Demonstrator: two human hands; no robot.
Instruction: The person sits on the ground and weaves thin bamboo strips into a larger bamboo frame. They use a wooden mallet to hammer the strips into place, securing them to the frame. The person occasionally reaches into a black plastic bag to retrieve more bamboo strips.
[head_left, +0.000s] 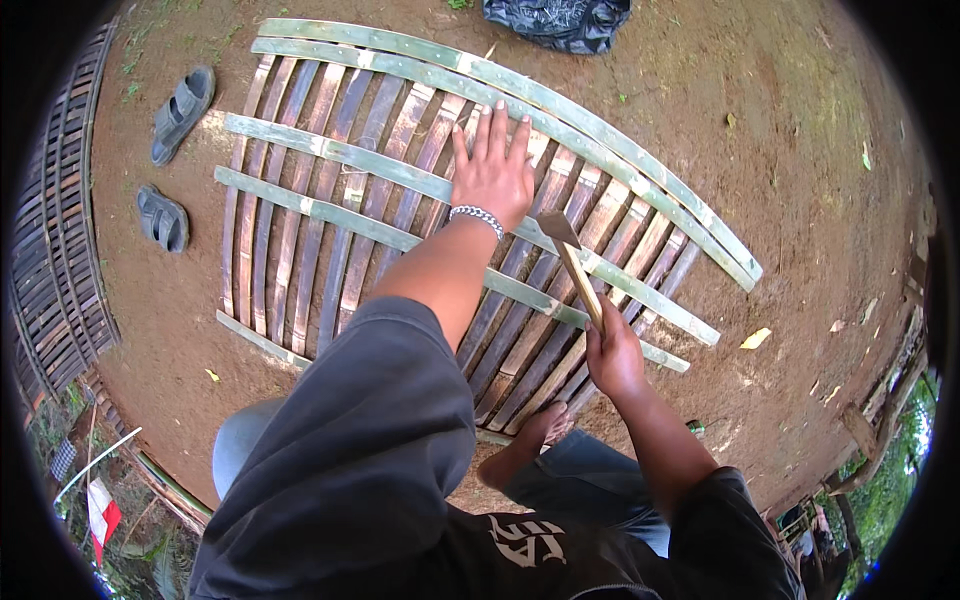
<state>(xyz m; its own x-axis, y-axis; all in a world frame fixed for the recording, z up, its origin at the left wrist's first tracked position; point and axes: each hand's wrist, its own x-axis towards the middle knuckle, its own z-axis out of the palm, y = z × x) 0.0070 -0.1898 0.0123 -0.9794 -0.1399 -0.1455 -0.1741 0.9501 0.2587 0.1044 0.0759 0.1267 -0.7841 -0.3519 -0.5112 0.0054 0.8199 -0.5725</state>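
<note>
Smooth long green bamboo strips (380, 166), rough matt brown bamboo slats (410, 119), flat dull metal blade (558, 229) on smooth pale wooden handle (580, 280), shiny silvery metal chain bracelet (479, 214), crinkled glossy black plastic bag (560, 22) at twelve o'clock

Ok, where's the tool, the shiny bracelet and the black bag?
Tool (578, 277): head view, on its pale handle.
Shiny bracelet (481, 214): head view, on its silver links.
Black bag (560, 24): head view, on its crumpled side.
</note>
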